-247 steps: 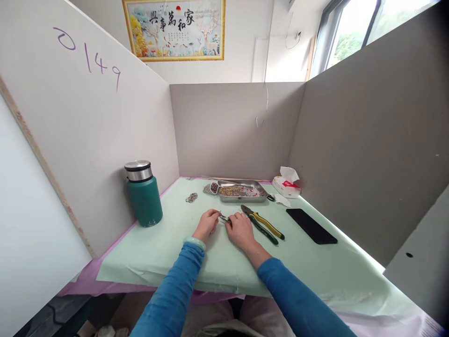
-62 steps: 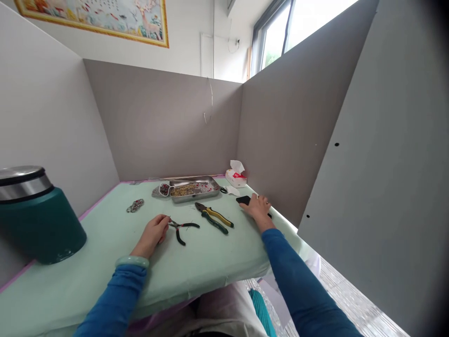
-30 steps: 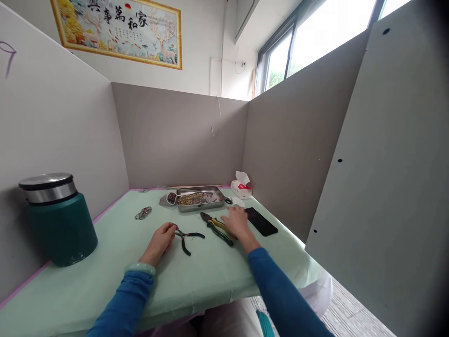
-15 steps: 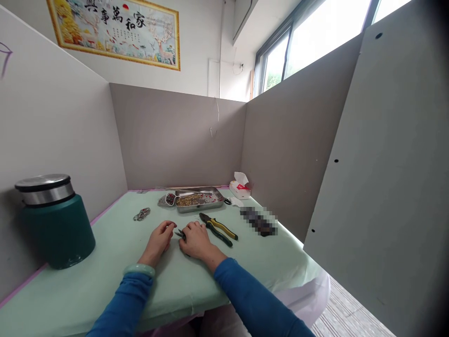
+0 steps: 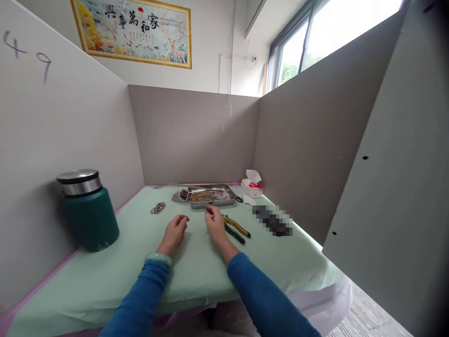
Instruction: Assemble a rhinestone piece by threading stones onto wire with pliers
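Yellow-and-green-handled combination pliers before the silver tray, teal thermos to its left, red-and-white tissue box to its right

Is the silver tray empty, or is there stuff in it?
Not empty: the silver tray holds golden bits toward its left and whitish and red bits toward its right.

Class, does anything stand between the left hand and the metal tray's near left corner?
Nothing visible does: only cloth shows between the left hand and that corner of the metal tray. The right hand is off to the right, partly hiding the pliers.
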A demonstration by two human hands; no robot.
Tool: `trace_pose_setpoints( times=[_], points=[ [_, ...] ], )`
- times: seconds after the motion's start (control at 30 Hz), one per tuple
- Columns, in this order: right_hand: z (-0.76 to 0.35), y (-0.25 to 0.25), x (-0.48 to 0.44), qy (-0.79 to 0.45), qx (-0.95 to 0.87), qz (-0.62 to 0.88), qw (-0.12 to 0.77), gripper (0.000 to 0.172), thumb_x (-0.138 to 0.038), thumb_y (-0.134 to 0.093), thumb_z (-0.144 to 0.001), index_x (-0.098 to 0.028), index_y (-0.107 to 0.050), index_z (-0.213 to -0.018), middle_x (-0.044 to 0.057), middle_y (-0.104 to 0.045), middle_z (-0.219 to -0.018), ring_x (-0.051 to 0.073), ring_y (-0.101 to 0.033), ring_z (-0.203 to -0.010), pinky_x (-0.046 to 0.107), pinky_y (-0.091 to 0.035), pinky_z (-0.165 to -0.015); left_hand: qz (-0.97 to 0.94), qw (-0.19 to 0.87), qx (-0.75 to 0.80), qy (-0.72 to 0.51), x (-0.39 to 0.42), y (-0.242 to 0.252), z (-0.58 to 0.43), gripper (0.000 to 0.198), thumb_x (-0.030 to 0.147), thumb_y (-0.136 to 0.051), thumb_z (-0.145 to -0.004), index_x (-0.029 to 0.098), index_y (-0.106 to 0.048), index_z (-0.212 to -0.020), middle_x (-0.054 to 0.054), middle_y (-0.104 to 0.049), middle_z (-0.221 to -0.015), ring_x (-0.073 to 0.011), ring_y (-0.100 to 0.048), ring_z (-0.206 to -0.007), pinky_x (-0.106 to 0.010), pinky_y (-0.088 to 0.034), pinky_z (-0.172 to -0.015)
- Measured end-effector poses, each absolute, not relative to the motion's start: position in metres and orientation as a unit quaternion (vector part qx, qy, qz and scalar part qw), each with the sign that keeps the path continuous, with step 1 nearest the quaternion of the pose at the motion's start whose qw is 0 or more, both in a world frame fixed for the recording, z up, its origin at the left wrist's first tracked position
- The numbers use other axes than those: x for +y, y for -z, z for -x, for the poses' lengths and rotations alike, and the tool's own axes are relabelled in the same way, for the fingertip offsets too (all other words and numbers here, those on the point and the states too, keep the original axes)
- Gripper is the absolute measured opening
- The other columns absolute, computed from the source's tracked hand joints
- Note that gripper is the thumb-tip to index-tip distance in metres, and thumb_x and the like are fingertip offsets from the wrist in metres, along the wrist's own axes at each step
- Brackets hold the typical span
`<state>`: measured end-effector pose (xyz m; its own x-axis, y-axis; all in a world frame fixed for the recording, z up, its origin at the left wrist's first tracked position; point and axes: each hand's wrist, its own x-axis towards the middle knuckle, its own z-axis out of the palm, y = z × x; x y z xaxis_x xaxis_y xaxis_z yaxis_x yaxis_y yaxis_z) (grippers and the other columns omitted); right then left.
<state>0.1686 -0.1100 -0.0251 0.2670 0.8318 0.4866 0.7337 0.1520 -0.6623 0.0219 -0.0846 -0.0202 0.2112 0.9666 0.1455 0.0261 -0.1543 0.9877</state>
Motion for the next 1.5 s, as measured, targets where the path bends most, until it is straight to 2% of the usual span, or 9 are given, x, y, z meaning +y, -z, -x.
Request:
trace_pose_setpoints(
  times=[0.1, 0.23, 0.37, 0.5, 0.67, 0.8, 0.9, 1.1, 1.5],
  points=[
    [-0.177, 0.032, -0.099, -0.135, -0.575, 0.635, 0.497, 0.027, -0.023, -0.036, -0.094, -0.015, -0.057, -0.108, 0.006, -0.063, -0.099, 0.016, -0.059, -0.087, 0.031, -0.048, -0.078, -0.599, 0.498, 0.412, -0.473, -0.085, 0.021, -0.021, 0.025, 0.042, -0.051, -0.073, 0.018, -0.053, -0.081, 0.009, -0.032, -0.05, -0.0054, -0.025, -0.037, -0.018, -0.019, -0.034],
    [-0.182, 0.04, -0.094, -0.219, -0.543, 0.617, 0.525, 0.026, -0.033, -0.052, -0.09, -0.015, -0.056, -0.109, 0.006, -0.06, -0.104, 0.016, -0.061, -0.085, 0.034, -0.052, -0.073, -0.603, 0.495, 0.409, -0.474, -0.085, 0.021, -0.021, 0.027, 0.043, -0.052, -0.074, 0.018, -0.056, -0.083, 0.009, -0.031, -0.049, -0.0054, -0.025, -0.037, -0.018, -0.018, -0.034],
    [-0.184, 0.043, -0.097, -0.238, -0.527, 0.588, 0.565, 0.027, -0.037, -0.047, -0.092, -0.014, -0.058, -0.102, 0.004, -0.062, -0.091, 0.012, -0.061, -0.073, 0.028, -0.052, -0.063, -0.604, 0.494, 0.404, -0.477, -0.085, 0.022, -0.02, 0.027, 0.043, -0.054, -0.075, 0.018, -0.058, -0.084, 0.009, -0.031, -0.049, -0.0055, -0.026, -0.038, -0.018, -0.02, -0.035],
    [-0.187, 0.043, -0.097, -0.209, -0.52, 0.572, 0.599, 0.037, -0.044, -0.035, -0.091, -0.016, -0.058, -0.086, 0.004, -0.064, -0.075, 0.013, -0.06, -0.063, 0.023, -0.045, -0.052, -0.596, 0.499, 0.407, -0.479, -0.084, 0.023, -0.019, 0.025, 0.041, -0.053, -0.076, 0.017, -0.058, -0.082, 0.009, -0.032, -0.05, -0.0055, -0.026, -0.039, -0.018, -0.02, -0.035],
    [-0.189, 0.041, -0.097, -0.156, -0.556, 0.554, 0.6, 0.04, -0.043, -0.027, -0.09, -0.018, -0.058, -0.095, 0.005, -0.066, -0.08, 0.015, -0.059, -0.068, 0.024, -0.043, -0.057, -0.591, 0.515, 0.395, -0.479, -0.085, 0.023, -0.02, 0.023, 0.038, -0.052, -0.076, 0.016, -0.057, -0.081, 0.008, -0.034, -0.053, -0.0049, -0.026, -0.039, -0.018, -0.02, -0.035],
    [-0.178, 0.04, -0.106, -0.108, -0.629, 0.538, 0.55, 0.027, -0.038, -0.043, -0.086, -0.019, -0.061, -0.079, 0.004, -0.063, -0.076, 0.017, -0.057, -0.073, 0.027, -0.042, -0.068, -0.596, 0.521, 0.37, -0.487, -0.084, 0.023, -0.02, 0.026, 0.041, -0.052, -0.077, 0.017, -0.057, -0.084, 0.008, -0.035, -0.054, -0.0048, -0.027, -0.04, -0.018, -0.023, -0.036],
    [-0.167, 0.039, -0.114, -0.072, -0.676, 0.523, 0.514, 0.02, -0.032, -0.046, -0.086, -0.02, -0.062, -0.082, 0.005, -0.063, -0.084, 0.018, -0.055, -0.083, 0.028, -0.04, -0.077, -0.6, 0.518, 0.357, -0.494, -0.083, 0.024, -0.019, 0.028, 0.043, -0.052, -0.077, 0.017, -0.058, -0.085, 0.007, -0.038, -0.055, -0.0048, -0.03, -0.04, -0.018, -0.025, -0.037],
    [-0.162, 0.04, -0.12, -0.026, -0.706, 0.533, 0.466, 0.018, -0.026, -0.044, -0.088, -0.02, -0.06, -0.085, 0.005, -0.061, -0.085, 0.018, -0.055, -0.083, 0.028, -0.039, -0.076, -0.603, 0.524, 0.344, -0.492, -0.083, 0.025, -0.019, 0.027, 0.044, -0.053, -0.077, 0.017, -0.057, -0.081, 0.007, -0.041, -0.054, -0.0046, -0.032, -0.04, -0.017, -0.026, -0.037],
    [-0.16, 0.038, -0.124, 0.022, -0.725, 0.543, 0.423, 0.016, -0.026, -0.044, -0.089, -0.02, -0.058, -0.083, 0.004, -0.06, -0.084, 0.017, -0.053, -0.083, 0.026, -0.039, -0.073, -0.58, 0.542, 0.356, -0.492, -0.087, 0.021, -0.02, 0.027, 0.044, -0.051, -0.078, 0.018, -0.052, -0.078, 0.01, -0.029, -0.05, -0.0041, -0.02, -0.039, -0.017, -0.014, -0.036]
  ],
)
